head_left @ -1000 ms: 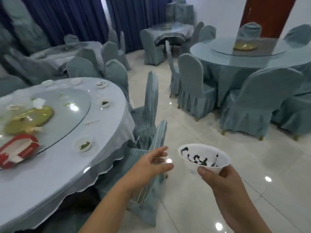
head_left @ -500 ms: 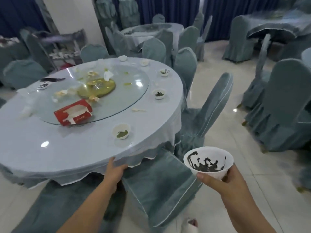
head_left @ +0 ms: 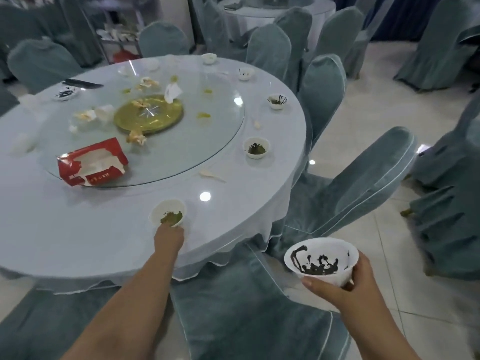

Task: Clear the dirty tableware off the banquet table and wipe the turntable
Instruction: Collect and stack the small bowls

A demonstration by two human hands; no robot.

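Round counter (head_left: 78,242) w/ glass turntable (head_left: 207,141) at 12 o'clock of the bowl. Left hand (head_left: 168,236) at near bowl (head_left: 168,213), touching its 6 o'clock rim; fingers hidden, grip state unclear. Right hand (head_left: 345,287) off counter at 4 o'clock, fingers wrapped round stained bowl (head_left: 321,261), thumb on near wall.

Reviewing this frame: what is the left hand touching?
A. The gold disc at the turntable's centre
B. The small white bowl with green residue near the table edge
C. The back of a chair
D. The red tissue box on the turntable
B: the left hand reaches over the table edge onto the small white bowl with green residue, while the right hand holds a dark-smeared bowl off the table.
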